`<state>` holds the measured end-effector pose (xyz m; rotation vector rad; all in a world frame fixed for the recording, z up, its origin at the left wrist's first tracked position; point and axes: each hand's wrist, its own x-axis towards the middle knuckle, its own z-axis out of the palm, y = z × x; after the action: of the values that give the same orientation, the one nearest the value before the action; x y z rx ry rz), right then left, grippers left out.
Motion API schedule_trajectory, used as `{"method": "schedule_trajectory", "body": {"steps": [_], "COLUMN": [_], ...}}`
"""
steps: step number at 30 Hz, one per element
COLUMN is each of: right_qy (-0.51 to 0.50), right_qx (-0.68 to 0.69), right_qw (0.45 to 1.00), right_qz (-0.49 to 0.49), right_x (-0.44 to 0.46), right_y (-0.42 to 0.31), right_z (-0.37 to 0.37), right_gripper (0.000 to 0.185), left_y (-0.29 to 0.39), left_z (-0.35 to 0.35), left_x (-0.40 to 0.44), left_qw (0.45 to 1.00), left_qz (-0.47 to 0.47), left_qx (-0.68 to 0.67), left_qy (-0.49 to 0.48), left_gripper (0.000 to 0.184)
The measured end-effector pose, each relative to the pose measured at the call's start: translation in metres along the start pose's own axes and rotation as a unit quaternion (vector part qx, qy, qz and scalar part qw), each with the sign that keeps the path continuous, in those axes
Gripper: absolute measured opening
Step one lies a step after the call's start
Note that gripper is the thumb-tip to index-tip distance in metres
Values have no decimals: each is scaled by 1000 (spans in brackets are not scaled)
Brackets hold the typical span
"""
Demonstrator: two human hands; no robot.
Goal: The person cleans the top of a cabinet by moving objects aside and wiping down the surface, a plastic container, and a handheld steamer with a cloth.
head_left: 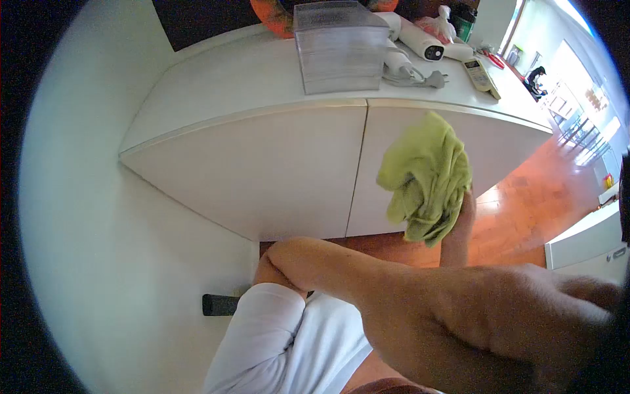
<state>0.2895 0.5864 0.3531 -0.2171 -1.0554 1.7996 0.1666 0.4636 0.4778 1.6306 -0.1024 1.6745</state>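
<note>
A crumpled light green cloth (430, 177) hangs in front of the right door of a white cabinet (262, 167). My right hand (466, 202) is behind the cloth and grips it; the fingers are mostly covered by its folds. I cannot tell whether the cloth touches the door. My left hand does not show. A bare limb (367, 276) crosses the lower part of the view, in front of the forearm that leads to the cloth.
On the cabinet top are a clear plastic box (341, 49), a white cylindrical device (420, 39), a plug with its cable (426, 80) and a beige remote or handset (481, 77). A wall (79, 197) stands at left; wooden floor (508, 210) lies at right.
</note>
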Motion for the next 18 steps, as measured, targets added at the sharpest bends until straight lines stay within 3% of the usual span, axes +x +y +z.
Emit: {"method": "schedule_trajectory", "body": {"steps": [4,7,10,15,18], "right_qy": [-63,-95,-87,-68,-23], "right_qx": [-32,-46,-62,-126,-177], "right_qw": [997,994,993,988,979], "right_qz": [-19,-5,51,60,103], "right_x": [42,82,123,152,146], "right_y": [-6,-7,-2,5,5], "right_z": [30,41,47,77,97], "right_gripper": [50,50,56,52,51], "left_y": [30,49,53,24,15], "left_z": [-52,-120,-196,-253,-261], "left_x": [2,6,10,5,7], "left_qw": [979,911,838,782,814], "left_qz": [19,3,-46,-42,-60], "left_qx": [169,323,425,568,532], "left_qy": [109,258,338,254,224], "left_gripper": [80,83,87,102,100]}}
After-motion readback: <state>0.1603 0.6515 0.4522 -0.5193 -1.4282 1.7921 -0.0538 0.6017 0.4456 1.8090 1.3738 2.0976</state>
